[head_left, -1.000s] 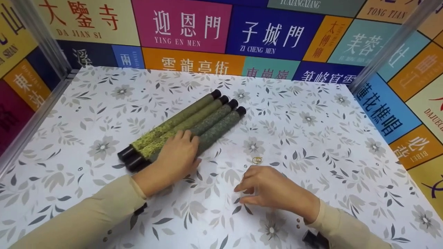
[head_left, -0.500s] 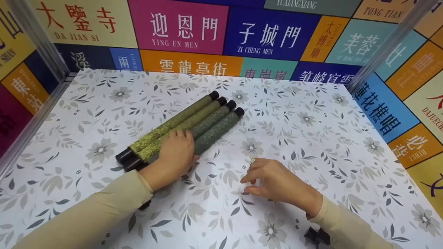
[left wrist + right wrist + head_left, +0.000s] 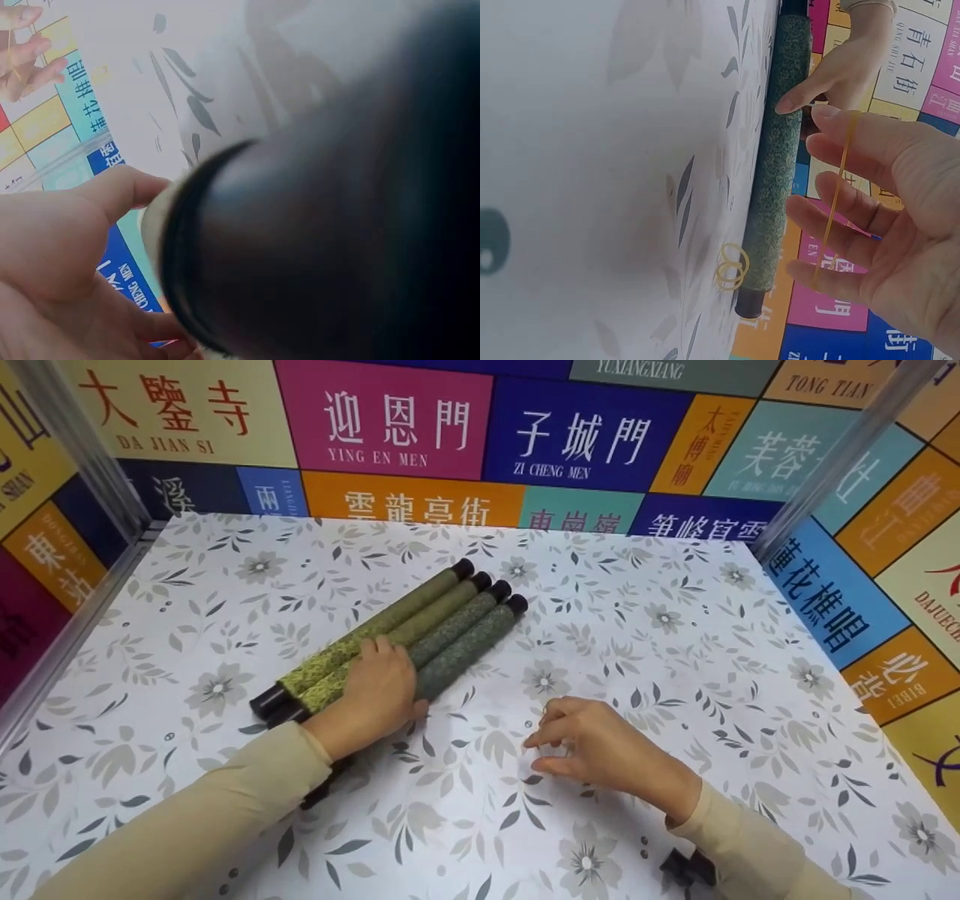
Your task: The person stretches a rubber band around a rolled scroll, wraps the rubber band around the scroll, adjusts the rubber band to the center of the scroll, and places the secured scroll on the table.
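Note:
Side by side on the table lie several scroll-like rolls with black ends: yellow-green ones [image 3: 322, 667] at the left, dark green ones [image 3: 469, 641] at the right. My left hand [image 3: 379, 682] grips them near the lower end, fingers over the top and thumb along the right side. In the left wrist view a black roll end [image 3: 300, 240] fills much of the picture. My right hand [image 3: 600, 746] is raised right of the rolls. A thin yellow rubber band [image 3: 832, 202] is stretched around its spread fingers and thumb, as the right wrist view shows.
Loose yellow rubber bands [image 3: 732, 264] lie on the table near the far end of the rolls in the right wrist view. A white floral cloth [image 3: 660, 675] covers the table. Printed panels [image 3: 405, 427] stand behind and at both sides.
My right hand has shifted slightly up and right, now covering the spot where small yellow bands showed in the head view. The left hand stays on the rolls.

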`<state>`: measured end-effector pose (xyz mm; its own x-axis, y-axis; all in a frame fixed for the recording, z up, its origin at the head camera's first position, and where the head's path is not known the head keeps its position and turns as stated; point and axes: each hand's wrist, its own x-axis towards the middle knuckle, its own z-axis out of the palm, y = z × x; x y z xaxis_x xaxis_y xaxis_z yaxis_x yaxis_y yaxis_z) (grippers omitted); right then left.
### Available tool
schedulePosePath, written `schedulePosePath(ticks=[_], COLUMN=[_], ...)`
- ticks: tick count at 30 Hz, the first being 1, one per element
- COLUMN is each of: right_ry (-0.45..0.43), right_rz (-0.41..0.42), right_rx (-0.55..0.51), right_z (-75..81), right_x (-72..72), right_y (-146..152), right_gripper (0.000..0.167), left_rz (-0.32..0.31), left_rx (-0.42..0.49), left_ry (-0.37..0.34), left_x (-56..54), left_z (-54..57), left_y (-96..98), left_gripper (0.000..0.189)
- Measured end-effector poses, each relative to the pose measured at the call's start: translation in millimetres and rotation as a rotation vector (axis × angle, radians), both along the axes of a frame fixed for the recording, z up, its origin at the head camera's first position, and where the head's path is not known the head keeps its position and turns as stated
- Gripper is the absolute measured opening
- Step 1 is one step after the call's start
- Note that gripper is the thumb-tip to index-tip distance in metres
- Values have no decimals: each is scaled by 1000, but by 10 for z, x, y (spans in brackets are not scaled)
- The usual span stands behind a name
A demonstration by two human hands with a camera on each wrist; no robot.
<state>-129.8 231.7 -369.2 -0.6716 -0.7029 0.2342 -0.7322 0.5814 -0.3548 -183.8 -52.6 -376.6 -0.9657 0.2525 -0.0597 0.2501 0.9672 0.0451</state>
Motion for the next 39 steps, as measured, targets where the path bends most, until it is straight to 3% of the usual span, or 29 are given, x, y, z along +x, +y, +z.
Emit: schedulePosePath(ticks=[7,13,19,26,29,33,39], right_ry=[102,102,87,92,84,51,18], right_rz=[-29,-46,-83,-91,-115,-150,-186], right_rx=[-12,-35,-25,-21,-10,-1,-46], right_z=[-11,8,13,-4,4,15,9], right_x=[-45,-69,-105,-125,-122,-112,-117], right_y=[78,132,161,173,168,161,186], right_gripper=[19,17,17,13,12,13,17], left_rz=[-17,-67,-108,-97,-105,-121,-159], left_rx=[81,126,89,25,24,76,167], left_ry=[-15,-47,-130,-177,-158,-109,-62], left_x=[75,95,57,1,-19,-29,70], left_z=[9,21,107,120,88,41,31], left_y=[2,-53,-63,77,114,89,24], left_gripper=[79,73,83,97,103,96,90])
